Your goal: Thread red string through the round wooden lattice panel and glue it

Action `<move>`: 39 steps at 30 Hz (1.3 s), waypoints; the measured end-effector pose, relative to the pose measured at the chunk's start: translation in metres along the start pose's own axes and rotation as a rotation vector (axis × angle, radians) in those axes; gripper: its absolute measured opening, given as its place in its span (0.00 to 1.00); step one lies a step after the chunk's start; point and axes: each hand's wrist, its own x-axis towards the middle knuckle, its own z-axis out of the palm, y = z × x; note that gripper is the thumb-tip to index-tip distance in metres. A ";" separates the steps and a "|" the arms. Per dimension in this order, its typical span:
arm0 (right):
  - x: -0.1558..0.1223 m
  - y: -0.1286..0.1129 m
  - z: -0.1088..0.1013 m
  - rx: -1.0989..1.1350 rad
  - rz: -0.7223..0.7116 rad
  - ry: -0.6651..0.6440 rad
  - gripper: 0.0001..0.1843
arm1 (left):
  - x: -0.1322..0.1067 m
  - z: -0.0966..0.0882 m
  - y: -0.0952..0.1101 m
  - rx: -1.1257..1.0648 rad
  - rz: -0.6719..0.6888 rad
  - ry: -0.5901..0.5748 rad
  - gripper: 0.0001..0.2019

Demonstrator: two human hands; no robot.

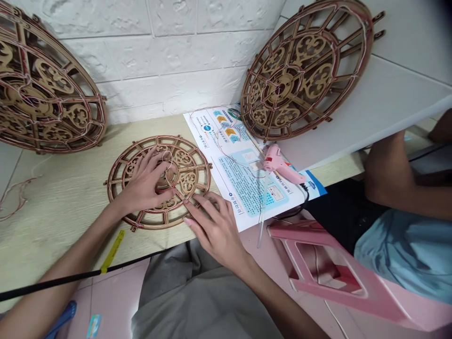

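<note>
A round brown openwork disc (188, 181) lies flat on the table, with spokes, scroll-shaped inserts and reddish wire along its ribs. My left hand (143, 184) rests across its left and middle part, fingers spread and thumb pointing right. A thin pale wire (172, 160) loops up near those fingertips at the hub. At the lower right of the disc is my right hand (218, 230), its fingers stretched out and the index fingertip touching a spoke near the rim. Whether fine wire lies under that fingertip is hard to see.
Similar discs lean at the left (56, 80) and right (307, 70). A pink glue gun (280, 165) with a clear glue stick (262, 212) lies on a printed sheet (243, 200). A black cable (52, 282) crosses the front edge. Another person's arm (391, 174) is beside a pink stool (339, 301).
</note>
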 end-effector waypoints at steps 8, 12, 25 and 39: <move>0.000 -0.001 0.001 0.014 0.006 0.018 0.17 | 0.000 0.002 0.008 0.100 -0.012 -0.029 0.22; 0.000 -0.004 0.000 -0.011 0.032 -0.007 0.17 | 0.001 0.003 0.008 0.126 -0.011 -0.061 0.23; 0.001 -0.016 0.004 0.100 0.209 0.048 0.15 | -0.001 0.002 0.009 0.155 0.052 -0.083 0.23; 0.008 -0.034 0.005 0.107 0.351 0.034 0.17 | 0.003 -0.005 0.011 0.227 0.110 -0.177 0.26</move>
